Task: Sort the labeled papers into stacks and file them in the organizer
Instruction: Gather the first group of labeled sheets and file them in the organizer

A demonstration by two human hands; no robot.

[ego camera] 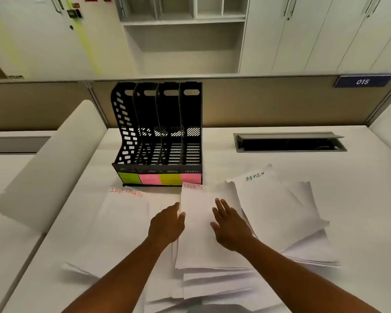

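- Black organizer (pixel 158 132) upright at the far middle of the desk (pixel 359 199), four slots, all seemingly bare of paper
- Sticky labels (pixel 159 179) along its near base: green, pink, yellow, pink from left to right; writing on them too blurred to read
- SPORTS sheet (pixel 199 231) in the middle, just near the organizer, red heading at its far edge, resting on other sheets
- Left hand (pixel 167 224) at that sheet's left edge, fingers curled round the edge, thumb tip on top; looks like a pinch on the edge, though the underside is hidden
- Right hand (pixel 230 229) flat on the same sheet's right part, palm down, fingers spread a little, holding nothing
- Left stack (pixel 122 222) beside it, two red SPORTS headings showing, one overlapping the other
- ADMIN sheet (pixel 273 211) to the right, green heading, tilted, on top of a loose fanned pile
- More loose sheets (pixel 212 288) near, between the forearms, edges uneven
- Open cable tray (pixel 289 143) far right in the desk
- Blue 015 plate (pixel 362 82) on the partition beyond
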